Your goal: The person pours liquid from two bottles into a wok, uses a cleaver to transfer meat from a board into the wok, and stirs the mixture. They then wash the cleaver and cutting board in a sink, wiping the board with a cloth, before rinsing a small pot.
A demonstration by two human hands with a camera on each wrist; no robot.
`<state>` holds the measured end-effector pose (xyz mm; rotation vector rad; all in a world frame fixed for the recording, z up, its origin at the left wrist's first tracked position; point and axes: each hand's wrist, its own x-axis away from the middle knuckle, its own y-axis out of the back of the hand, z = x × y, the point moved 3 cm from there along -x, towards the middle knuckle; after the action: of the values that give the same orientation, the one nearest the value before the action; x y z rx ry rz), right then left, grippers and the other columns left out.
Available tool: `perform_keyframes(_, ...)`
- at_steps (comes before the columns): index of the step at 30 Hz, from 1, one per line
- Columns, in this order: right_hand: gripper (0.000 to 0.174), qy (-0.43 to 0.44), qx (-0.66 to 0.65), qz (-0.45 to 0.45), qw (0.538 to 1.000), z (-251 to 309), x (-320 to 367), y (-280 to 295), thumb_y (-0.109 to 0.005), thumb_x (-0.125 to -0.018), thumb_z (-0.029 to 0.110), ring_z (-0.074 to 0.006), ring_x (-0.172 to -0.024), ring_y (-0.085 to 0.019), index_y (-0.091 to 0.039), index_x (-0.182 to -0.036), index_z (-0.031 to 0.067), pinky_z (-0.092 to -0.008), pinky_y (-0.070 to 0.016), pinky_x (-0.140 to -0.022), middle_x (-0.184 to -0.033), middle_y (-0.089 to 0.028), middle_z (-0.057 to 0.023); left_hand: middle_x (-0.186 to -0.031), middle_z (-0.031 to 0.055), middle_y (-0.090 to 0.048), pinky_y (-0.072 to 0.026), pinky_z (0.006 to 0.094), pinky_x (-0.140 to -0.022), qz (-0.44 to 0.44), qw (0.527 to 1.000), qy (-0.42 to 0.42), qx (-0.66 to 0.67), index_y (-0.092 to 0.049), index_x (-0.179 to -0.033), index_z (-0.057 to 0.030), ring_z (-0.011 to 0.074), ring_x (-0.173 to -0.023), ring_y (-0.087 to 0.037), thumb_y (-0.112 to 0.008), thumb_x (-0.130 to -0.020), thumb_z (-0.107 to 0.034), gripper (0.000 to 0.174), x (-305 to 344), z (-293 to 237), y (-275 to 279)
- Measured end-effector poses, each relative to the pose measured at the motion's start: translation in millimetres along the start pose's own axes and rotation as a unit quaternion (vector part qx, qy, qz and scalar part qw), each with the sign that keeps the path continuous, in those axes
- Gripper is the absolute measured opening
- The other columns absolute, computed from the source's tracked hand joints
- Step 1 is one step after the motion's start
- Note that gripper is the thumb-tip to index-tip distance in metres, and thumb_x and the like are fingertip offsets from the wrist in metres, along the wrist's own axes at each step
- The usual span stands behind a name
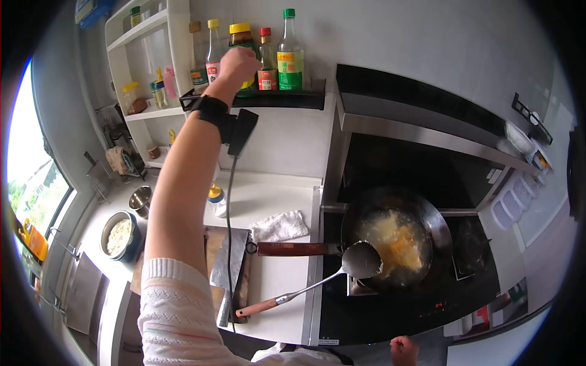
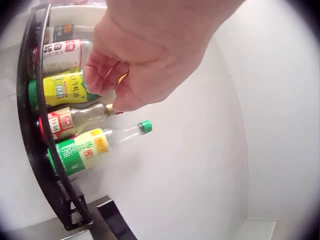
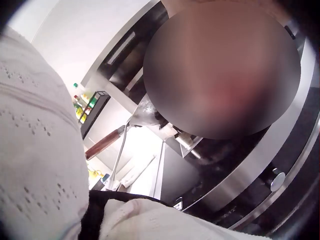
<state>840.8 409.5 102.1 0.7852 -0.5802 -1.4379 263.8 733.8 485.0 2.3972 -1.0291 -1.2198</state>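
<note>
My left hand is raised in front of the wall rack, fingers bent, before the yellow-capped bottle. In the left wrist view, the hand covers the top of that bottle, and a bit of yellow shows between the fingers. The red-capped bottle stands beside the fingertips; whether they touch either bottle I cannot tell. A green-capped bottle is at the rack's right. My right hand hangs loosely curled and holds nothing, low by the stove's front edge; blur hides it in the right wrist view.
A wok with yellow food in liquid stands on the black cooktop. A metal turner reaches from its rim to the counter. Left lie a white cloth, a cleaver on a board and a bowl. A cable hangs from the left wrist.
</note>
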Motion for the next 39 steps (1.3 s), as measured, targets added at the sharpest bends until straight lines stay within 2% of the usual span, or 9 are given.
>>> perform_keyframes(4,0.01,0.023,0.044,-0.007,0.999,1,-3,-6,-0.059,-0.085,0.017,-0.0301,-0.075,-0.062,-0.063,-0.089,0.0089,-0.0373,-0.0499,-0.066,-0.081,-0.063,-0.0129,-0.091,0.0127,-0.067,-0.0504,0.0312,-0.072,-0.028,0.993,-0.062,-0.099,-0.064,-0.107,0.0008,0.0219,-0.081,-0.064,-0.07,-0.068,-0.019,0.044,-9,3,-40)
perform_keyframes(6,0.01,0.007,0.05,-0.004,0.999,8,-3,-4,-0.06,-0.085,0.017,-0.0303,-0.074,-0.061,-0.063,-0.09,0.0088,-0.0378,-0.0495,-0.065,-0.081,-0.062,-0.0129,-0.091,0.0161,-0.067,-0.051,0.034,-0.078,0.02,0.993,-0.05,-0.106,-0.067,-0.098,-0.0038,0.0279,-0.086,-0.065,-0.064,-0.066,-0.022,0.037,-15,3,-58)
perform_keyframes(10,0.011,0.004,0.034,0.0,0.999,2,-3,-6,-0.06,-0.084,0.015,-0.0306,-0.072,-0.059,-0.062,-0.091,0.0077,-0.0394,-0.0479,-0.063,-0.079,-0.061,-0.0133,-0.082,0.0166,-0.066,-0.0507,0.0347,-0.075,-0.017,0.997,-0.025,-0.065,-0.065,-0.099,-0.0013,0.0272,-0.079,-0.065,-0.07,-0.069,-0.033,0.044,-27,7,-88)
perform_keyframes(11,0.011,0.002,0.035,0.0,0.999,0,-2,-7,-0.06,-0.084,0.015,-0.0306,-0.072,-0.059,-0.062,-0.091,0.0077,-0.0394,-0.0479,-0.063,-0.079,-0.061,-0.0133,-0.084,0.018,-0.067,-0.0504,0.0368,-0.077,-0.043,0.991,-0.052,-0.118,-0.066,-0.099,-0.0019,0.0293,-0.083,-0.065,-0.07,-0.069,-0.04,0.049,-32,6,-92)
perform_keyframes(14,0.01,-0.036,0.033,0.011,0.999,0,0,-9,-0.06,-0.084,0.014,-0.0311,-0.071,-0.058,-0.061,-0.091,0.0069,-0.0401,-0.0472,-0.064,-0.079,-0.06,-0.0139,-0.089,0.0189,-0.067,-0.0508,0.0382,-0.08,-0.039,0.99,-0.032,-0.13,-0.067,-0.09,0.0018,0.0321,-0.088,-0.064,-0.069,-0.067,-0.04,0.047,-26,-7,-89)
perform_keyframes(23,0.01,0.0,0.028,-0.004,1.0,10,-7,-10,-0.059,-0.084,0.014,-0.0318,-0.072,-0.057,-0.06,-0.09,0.006,-0.04,-0.0463,-0.064,-0.077,-0.058,-0.0146,-0.086,0.0191,-0.067,-0.0506,0.0371,-0.079,0.002,0.998,-0.007,-0.067,-0.068,-0.087,0.0028,0.0322,-0.086,-0.065,-0.071,-0.065,-0.045,0.053,-27,-4,-105)
perform_keyframes(30,0.013,-0.036,0.043,0.036,0.998,5,-4,-19,-0.059,-0.084,0.017,-0.0318,-0.073,-0.058,-0.062,-0.092,0.0068,-0.0397,-0.0469,-0.064,-0.08,-0.06,-0.0147,-0.087,0.0181,-0.067,-0.0503,0.0374,-0.078,0.023,0.998,-0.024,-0.056,-0.069,-0.087,0.001,0.0316,-0.086,-0.065,-0.071,-0.068,-0.049,0.053,-26,-5,-108)
perform_keyframes(35,0.012,-0.033,0.029,0.026,0.999,13,-6,-22,-0.06,-0.084,0.017,-0.0307,-0.072,-0.058,-0.062,-0.091,0.0078,-0.0397,-0.0469,-0.063,-0.08,-0.06,-0.0142,-0.089,0.0188,-0.067,-0.0499,0.0378,-0.081,0.041,0.998,-0.023,-0.042,-0.068,-0.087,0.0015,0.0318,-0.089,-0.064,-0.072,-0.066,-0.037,0.044,-26,-6,-111)
perform_keyframes(39,0.011,-0.052,0.036,0.03,0.998,9,-5,-22,-0.06,-0.084,0.017,-0.0304,-0.072,-0.059,-0.062,-0.09,0.0083,-0.0397,-0.047,-0.063,-0.079,-0.06,-0.0138,-0.094,0.0194,-0.066,-0.0495,0.0371,-0.083,0.022,0.998,-0.037,-0.043,-0.063,-0.095,0.003,0.0319,-0.093,-0.063,-0.074,-0.064,-0.038,0.053,-29,-7,-116)
